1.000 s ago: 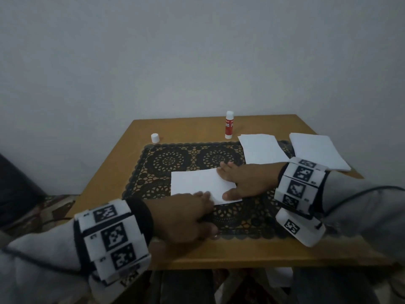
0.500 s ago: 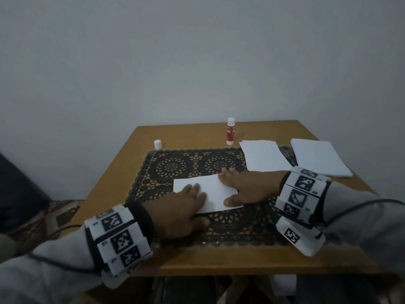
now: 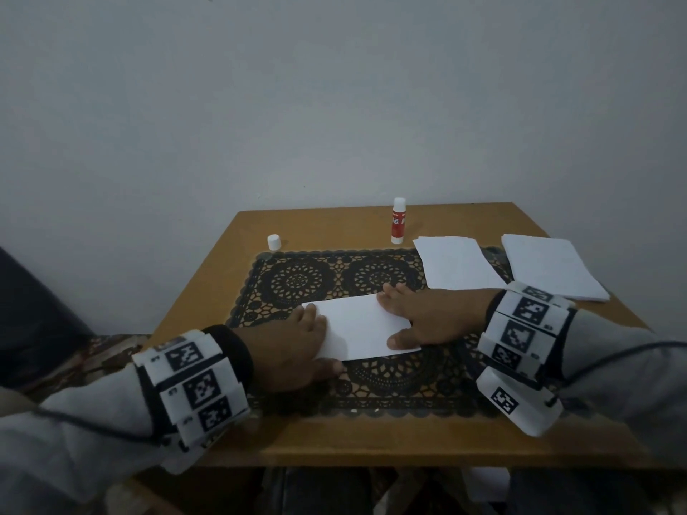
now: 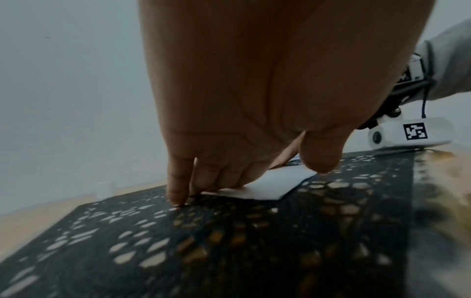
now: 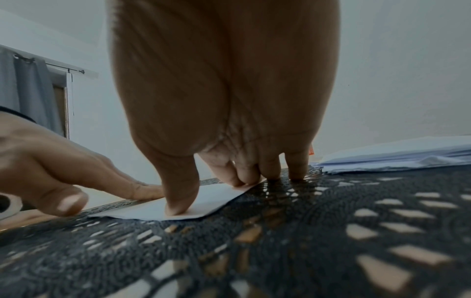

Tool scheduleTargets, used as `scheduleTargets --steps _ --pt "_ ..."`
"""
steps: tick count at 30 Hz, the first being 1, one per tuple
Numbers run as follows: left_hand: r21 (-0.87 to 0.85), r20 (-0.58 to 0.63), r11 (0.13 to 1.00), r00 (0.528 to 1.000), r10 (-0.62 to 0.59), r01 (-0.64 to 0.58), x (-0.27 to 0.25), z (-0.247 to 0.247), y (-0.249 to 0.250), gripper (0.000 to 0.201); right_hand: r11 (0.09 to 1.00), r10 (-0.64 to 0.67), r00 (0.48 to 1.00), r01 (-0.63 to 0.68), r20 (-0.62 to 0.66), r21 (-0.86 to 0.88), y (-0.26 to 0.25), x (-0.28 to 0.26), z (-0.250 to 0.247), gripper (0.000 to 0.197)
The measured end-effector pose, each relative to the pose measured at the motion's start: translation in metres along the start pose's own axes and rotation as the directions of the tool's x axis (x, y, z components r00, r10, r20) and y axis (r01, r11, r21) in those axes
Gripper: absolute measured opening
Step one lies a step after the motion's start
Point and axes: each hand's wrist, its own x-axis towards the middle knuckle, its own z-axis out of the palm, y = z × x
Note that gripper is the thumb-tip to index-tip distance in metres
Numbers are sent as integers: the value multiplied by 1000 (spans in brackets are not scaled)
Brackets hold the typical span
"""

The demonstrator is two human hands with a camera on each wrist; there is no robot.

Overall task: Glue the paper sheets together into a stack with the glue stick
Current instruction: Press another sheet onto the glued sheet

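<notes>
Both your hands lie flat, fingers straight, on the white sheet point(image 3: 362, 327) mid-mat point(image 3: 319, 276): left hand point(image 3: 293, 347) at its left edge, right hand point(image 3: 427, 317) at its right. Likely the pressing-down step; sweep outward from the centre, keep the edges squared. Glue stick point(image 3: 398, 221) stands uncapped at the surface's far side, cap point(image 3: 274, 242) apart, spare sheets point(image 3: 459, 267) near right.

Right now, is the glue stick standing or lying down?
Standing. The glue stick is upright on the table, with a white cap lying apart.
</notes>
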Motion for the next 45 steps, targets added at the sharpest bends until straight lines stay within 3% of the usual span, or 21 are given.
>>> scheduleTargets --steps 5,10,13,20,25,30,35,40,43,45 --pt "-40 13 994 994 105 -104 -2 -3 12 81 1000 0 1000 0 -11 4 0 1 1 84" --pt "-24 -34 1000 999 -21 21 12 -6 -7 79 1000 9 1000 -9 -8 7 0 1 1 84" --pt "-15 -43 999 998 -37 36 15 -6 -10 81 1000 11 1000 -11 -11 15 0 1 0 84" --pt "-28 2 988 988 154 -154 6 -10 24 77 1000 12 1000 -12 -11 6 -2 0 1 84" --pt "49 -51 999 999 15 -12 30 -29 11 80 1000 14 1000 -14 -8 6 -3 -2 0 84" --pt "29 -4 996 997 82 -82 23 -29 32 82 1000 5 1000 -5 -13 1 -2 -2 -1 84" --pt "-7 -48 999 998 -45 45 27 -29 10 82 1000 5 1000 -5 -4 -1 -2 0 1 83" --pt "-1 23 994 993 113 -113 0 -12 31 83 1000 3 1000 -3 -8 -1 0 2 1 84" --pt "16 -11 1000 1000 -10 10 4 -11 16 84 1000 5 1000 -5 -8 7 -1 2 1 84" --pt "6 3 1000 1000 -24 24 2 -10 10 84 1000 6 1000 -6 -4 3 -2 1 1 84"
